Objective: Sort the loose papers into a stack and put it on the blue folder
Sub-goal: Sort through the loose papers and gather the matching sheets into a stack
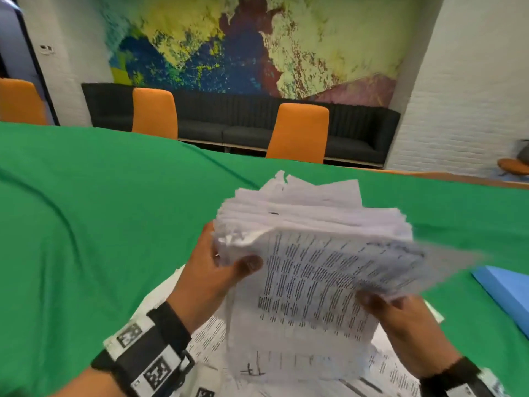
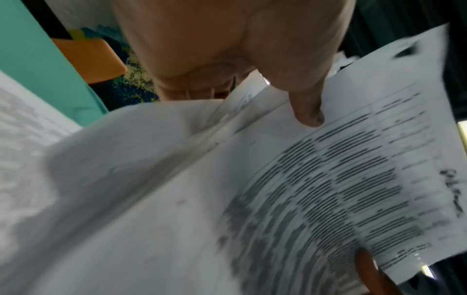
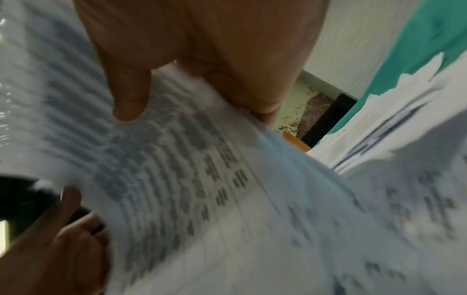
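A thick, uneven stack of printed papers is held up above the green table, tilted on edge and blurred by motion. My left hand grips its left edge, thumb on the printed front sheet. My right hand pinches the lower right edge, thumb on the front page, fingers behind. More loose papers lie flat on the table under my hands. The blue folder lies at the right edge of the table, partly out of view.
A green cloth covers the table. Orange chairs stand along the far side, with a dark bench against the painted wall. The folder sits to the right of the held stack.
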The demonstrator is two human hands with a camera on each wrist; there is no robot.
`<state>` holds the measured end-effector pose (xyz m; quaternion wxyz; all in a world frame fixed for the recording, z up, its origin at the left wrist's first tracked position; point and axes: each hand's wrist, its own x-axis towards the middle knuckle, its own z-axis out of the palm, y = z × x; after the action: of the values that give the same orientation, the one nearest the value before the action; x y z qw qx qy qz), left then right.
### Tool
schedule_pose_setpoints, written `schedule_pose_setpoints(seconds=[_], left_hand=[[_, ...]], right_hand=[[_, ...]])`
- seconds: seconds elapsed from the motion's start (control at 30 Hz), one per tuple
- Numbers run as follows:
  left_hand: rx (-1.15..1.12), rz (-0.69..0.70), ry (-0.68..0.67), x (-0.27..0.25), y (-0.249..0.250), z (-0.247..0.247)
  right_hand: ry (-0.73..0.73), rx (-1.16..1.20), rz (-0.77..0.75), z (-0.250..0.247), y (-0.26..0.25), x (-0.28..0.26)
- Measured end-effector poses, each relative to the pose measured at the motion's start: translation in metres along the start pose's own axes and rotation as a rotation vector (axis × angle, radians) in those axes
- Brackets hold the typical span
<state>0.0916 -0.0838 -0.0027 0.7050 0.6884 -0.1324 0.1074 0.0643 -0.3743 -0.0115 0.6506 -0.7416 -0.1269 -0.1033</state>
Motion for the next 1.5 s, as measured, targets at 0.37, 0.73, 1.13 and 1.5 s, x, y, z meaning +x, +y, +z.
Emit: schedule_pose_setpoints(seconds=[0.37, 0.73, 1.13, 1.5], left_hand=[[-0.055, 0.058, 0.038, -0.007, -0.014, 0.019], [0.322, -0.087, -0.009, -0.025, -0.029, 0.012], [0.407, 0.127, 0.047, -0.001, 0.002, 0.020], [0.232, -0.003, 0.043, -0.004, -0.016, 0.034]], right_hand=[[0.028, 0.156, 0.071, 0.004, 0.011, -0.007], [0.046, 0.016, 0.057, 0.001, 0.013, -0.013], [0.229, -0.043, -0.212, 0.006, -0.009, -0.013], [0.202, 0.067, -0.094, 0.001, 0.000, -0.003]])
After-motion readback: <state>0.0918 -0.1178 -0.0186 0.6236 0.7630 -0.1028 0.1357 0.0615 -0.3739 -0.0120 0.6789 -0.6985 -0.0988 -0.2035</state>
